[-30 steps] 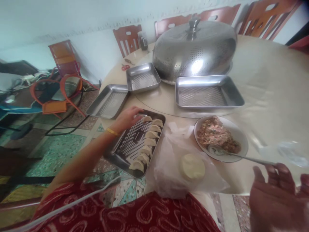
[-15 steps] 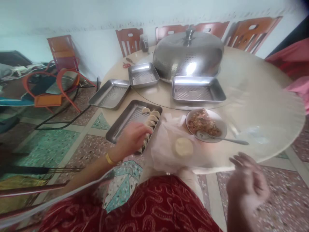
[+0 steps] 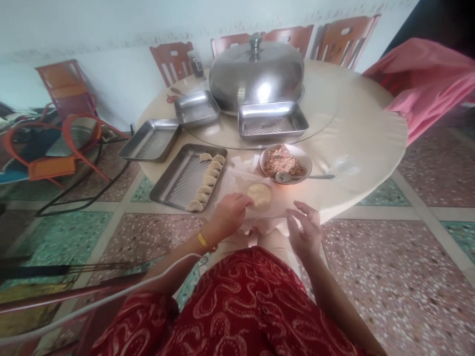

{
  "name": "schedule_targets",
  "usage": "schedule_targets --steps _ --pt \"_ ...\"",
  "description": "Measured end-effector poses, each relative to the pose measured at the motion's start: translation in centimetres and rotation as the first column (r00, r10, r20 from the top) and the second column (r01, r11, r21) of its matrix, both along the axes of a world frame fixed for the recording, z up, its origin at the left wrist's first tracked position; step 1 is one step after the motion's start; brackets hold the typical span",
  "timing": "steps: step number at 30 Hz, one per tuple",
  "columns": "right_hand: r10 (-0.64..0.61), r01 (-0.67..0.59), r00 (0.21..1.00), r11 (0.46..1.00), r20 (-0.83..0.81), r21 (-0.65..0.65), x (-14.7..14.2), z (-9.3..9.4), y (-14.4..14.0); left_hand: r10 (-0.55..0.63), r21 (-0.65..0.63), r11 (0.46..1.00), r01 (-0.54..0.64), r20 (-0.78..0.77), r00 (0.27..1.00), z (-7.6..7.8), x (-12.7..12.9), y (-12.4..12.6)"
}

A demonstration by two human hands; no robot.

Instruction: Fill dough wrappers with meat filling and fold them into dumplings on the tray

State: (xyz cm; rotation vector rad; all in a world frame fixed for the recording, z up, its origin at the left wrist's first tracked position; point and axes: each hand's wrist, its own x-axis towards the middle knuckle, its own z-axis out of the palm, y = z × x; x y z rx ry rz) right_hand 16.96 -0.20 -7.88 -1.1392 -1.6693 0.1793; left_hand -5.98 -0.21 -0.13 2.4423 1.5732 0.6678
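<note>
Looking down through the head camera, we see our left hand [image 3: 230, 213] at the near edge of the round beige table [image 3: 356, 128], its fingers curled loosely with the fingertips touching the rim of the pale round stack of dough wrappers [image 3: 260, 194], though whether it has pinched one we cannot tell. That stack sits on a crumpled clear plastic bag [image 3: 237, 178] at the table's near edge. Our right hand [image 3: 306, 231] hangs just beside the bag, fingers spread and slightly bent, holding nothing. To the left of the wrappers lies a rectangular steel tray [image 3: 174, 180] with a row of folded pale dumplings [image 3: 207, 180] along its right side. Just beyond the wrappers stands a white bowl of pinkish minced filling [image 3: 285, 162] with a metal spoon [image 3: 308, 177] resting in it, handle pointing right. Further back lie three more steel trays [image 3: 272, 121], and behind them a large perforated steel dome cover [image 3: 256, 74]. A red patterned garment [image 3: 241, 306] fills the bottom of the view.
</note>
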Motion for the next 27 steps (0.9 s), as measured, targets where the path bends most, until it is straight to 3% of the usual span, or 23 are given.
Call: schedule_targets --steps 4,11,16,21,27 --pt "0.016 -0.016 1.000 1.000 0.007 -0.002 -0.2 -0.5 0.1 0.017 -0.001 1.000 -0.018 -0.046 0.999 0.0 0.1 0.3" --pt "0.040 -0.040 0.999 0.999 -0.007 0.002 -0.8 -0.3 0.3 0.127 0.070 0.991 -0.117 -0.154 0.980 1.1 -0.2 3.2" --pt "0.036 -0.036 0.999 0.999 0.011 -0.006 -0.9 -0.4 0.5 0.044 -0.015 0.999 -0.049 -0.248 0.968 0.7 0.4 4.6" --pt "0.042 -0.043 0.997 0.999 0.067 0.011 -1.3 0.0 0.9 -0.030 -0.118 0.993 0.010 -0.174 0.984 -0.1 1.1 5.3" --pt "0.048 -0.058 0.982 0.997 0.183 0.048 -2.3 0.1 1.5 -0.060 -0.139 0.990 0.034 -0.186 0.981 -0.2 1.8 5.6"
